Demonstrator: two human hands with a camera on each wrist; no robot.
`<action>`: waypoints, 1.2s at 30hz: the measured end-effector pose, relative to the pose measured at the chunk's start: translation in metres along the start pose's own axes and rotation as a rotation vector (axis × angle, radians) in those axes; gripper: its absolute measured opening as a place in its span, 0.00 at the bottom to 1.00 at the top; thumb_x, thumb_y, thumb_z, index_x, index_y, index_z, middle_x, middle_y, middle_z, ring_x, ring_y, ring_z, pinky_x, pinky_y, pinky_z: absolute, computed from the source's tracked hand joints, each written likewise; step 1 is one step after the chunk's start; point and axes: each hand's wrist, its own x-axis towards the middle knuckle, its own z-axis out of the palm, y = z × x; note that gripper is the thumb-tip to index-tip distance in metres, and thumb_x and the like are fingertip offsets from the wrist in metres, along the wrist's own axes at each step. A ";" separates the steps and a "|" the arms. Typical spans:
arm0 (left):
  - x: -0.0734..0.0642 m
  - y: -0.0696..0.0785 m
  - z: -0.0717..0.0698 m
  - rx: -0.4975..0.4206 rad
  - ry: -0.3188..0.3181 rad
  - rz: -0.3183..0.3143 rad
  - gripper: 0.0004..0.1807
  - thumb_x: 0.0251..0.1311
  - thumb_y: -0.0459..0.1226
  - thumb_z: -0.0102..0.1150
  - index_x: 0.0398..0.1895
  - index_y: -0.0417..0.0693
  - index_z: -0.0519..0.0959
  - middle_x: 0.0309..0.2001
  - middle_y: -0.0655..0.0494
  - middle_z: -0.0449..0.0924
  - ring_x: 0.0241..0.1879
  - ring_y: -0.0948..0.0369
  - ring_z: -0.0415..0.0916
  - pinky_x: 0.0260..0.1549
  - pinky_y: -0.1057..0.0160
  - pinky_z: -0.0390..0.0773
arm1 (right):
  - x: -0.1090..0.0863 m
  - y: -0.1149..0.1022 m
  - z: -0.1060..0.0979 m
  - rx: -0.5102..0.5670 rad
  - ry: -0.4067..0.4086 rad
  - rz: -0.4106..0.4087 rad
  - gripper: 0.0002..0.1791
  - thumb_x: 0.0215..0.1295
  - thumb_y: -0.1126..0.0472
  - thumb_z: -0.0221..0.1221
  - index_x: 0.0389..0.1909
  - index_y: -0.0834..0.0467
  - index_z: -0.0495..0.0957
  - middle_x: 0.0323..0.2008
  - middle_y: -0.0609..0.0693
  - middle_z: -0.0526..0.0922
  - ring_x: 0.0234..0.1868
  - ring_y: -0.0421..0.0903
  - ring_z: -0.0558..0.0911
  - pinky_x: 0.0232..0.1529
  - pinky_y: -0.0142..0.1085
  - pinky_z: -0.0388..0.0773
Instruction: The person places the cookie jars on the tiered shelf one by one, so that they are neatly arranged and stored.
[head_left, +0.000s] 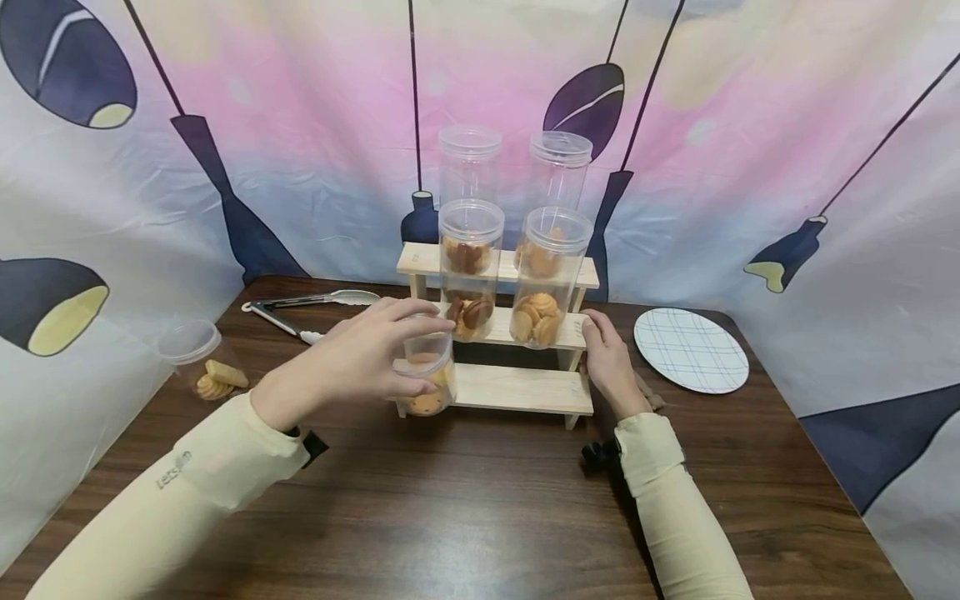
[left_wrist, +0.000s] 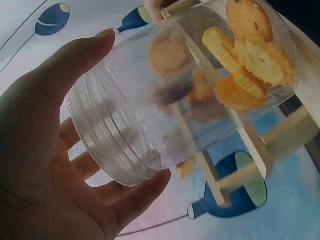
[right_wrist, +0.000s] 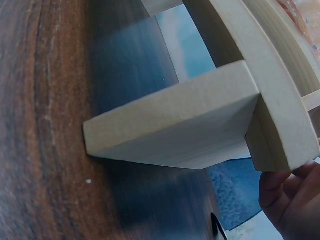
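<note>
Dark wooden bench carried our stepped pale wood rack. Our left hand gripped the clear plastic cookie jar at its lowest step's left end, while our right hand, fingers curled, steadied the rack's right edge.

At nine o'clock, a lidless clear plastic jar with a few biscuits sits on the dark wooden table. Metal tongs lie at eleven o'clock. At two o'clock rests a round white plate with blue check lines. Behind hangs a pastel printed curtain.
</note>
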 end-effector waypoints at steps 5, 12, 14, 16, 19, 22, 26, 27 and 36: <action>0.008 0.007 0.009 -0.030 0.032 0.056 0.36 0.47 0.49 0.78 0.63 0.55 0.78 0.65 0.50 0.72 0.64 0.48 0.67 0.53 0.45 0.76 | 0.001 -0.001 -0.001 0.005 -0.008 -0.003 0.28 0.78 0.36 0.35 0.67 0.44 0.68 0.26 0.58 0.75 0.22 0.57 0.76 0.25 0.43 0.76; 0.019 0.014 0.020 0.012 0.041 0.111 0.37 0.47 0.50 0.78 0.64 0.55 0.78 0.64 0.52 0.73 0.64 0.49 0.67 0.53 0.47 0.77 | 0.001 -0.003 0.000 0.020 -0.008 0.001 0.27 0.78 0.37 0.36 0.67 0.44 0.68 0.26 0.57 0.76 0.20 0.51 0.74 0.24 0.42 0.76; 0.022 0.016 0.021 0.018 0.028 0.114 0.38 0.46 0.51 0.78 0.64 0.55 0.78 0.64 0.52 0.74 0.64 0.50 0.68 0.54 0.47 0.76 | 0.001 -0.003 0.000 0.026 -0.008 0.003 0.26 0.78 0.37 0.36 0.67 0.44 0.68 0.26 0.57 0.76 0.19 0.50 0.74 0.23 0.42 0.75; 0.025 0.017 0.023 0.024 0.017 0.120 0.38 0.46 0.52 0.78 0.63 0.53 0.78 0.64 0.52 0.74 0.63 0.50 0.69 0.55 0.48 0.75 | 0.002 -0.003 0.000 0.034 -0.007 0.004 0.26 0.78 0.37 0.37 0.66 0.43 0.69 0.25 0.57 0.76 0.19 0.50 0.74 0.23 0.41 0.75; 0.028 0.018 0.025 0.027 0.015 0.126 0.39 0.45 0.52 0.79 0.63 0.52 0.79 0.63 0.51 0.74 0.60 0.51 0.70 0.54 0.49 0.75 | 0.002 -0.003 0.000 0.038 -0.007 0.005 0.26 0.78 0.37 0.37 0.66 0.43 0.69 0.25 0.57 0.75 0.19 0.50 0.74 0.23 0.41 0.75; 0.030 0.018 0.026 0.031 0.018 0.128 0.38 0.45 0.51 0.79 0.63 0.53 0.79 0.63 0.52 0.74 0.59 0.51 0.70 0.54 0.49 0.75 | 0.002 -0.003 0.000 0.029 -0.005 0.004 0.26 0.78 0.37 0.37 0.66 0.43 0.69 0.25 0.57 0.76 0.19 0.50 0.75 0.23 0.41 0.75; 0.032 0.018 0.029 0.034 0.008 0.122 0.38 0.45 0.51 0.79 0.63 0.54 0.79 0.63 0.52 0.74 0.60 0.52 0.69 0.54 0.50 0.75 | 0.001 -0.003 0.000 0.017 -0.003 0.008 0.25 0.78 0.38 0.37 0.66 0.43 0.69 0.25 0.57 0.75 0.19 0.51 0.75 0.24 0.42 0.75; 0.032 0.019 0.030 0.033 0.003 0.117 0.39 0.45 0.51 0.79 0.63 0.54 0.78 0.64 0.52 0.74 0.60 0.52 0.69 0.54 0.50 0.76 | 0.001 -0.002 0.000 0.014 -0.005 0.007 0.26 0.78 0.38 0.36 0.66 0.44 0.68 0.25 0.57 0.75 0.19 0.51 0.75 0.24 0.42 0.75; 0.034 0.021 0.034 0.039 -0.004 0.095 0.39 0.43 0.50 0.79 0.63 0.56 0.78 0.64 0.53 0.73 0.59 0.53 0.69 0.50 0.49 0.78 | -0.001 -0.001 0.000 0.022 0.003 0.011 0.27 0.77 0.36 0.37 0.67 0.43 0.68 0.27 0.57 0.76 0.19 0.50 0.75 0.24 0.42 0.77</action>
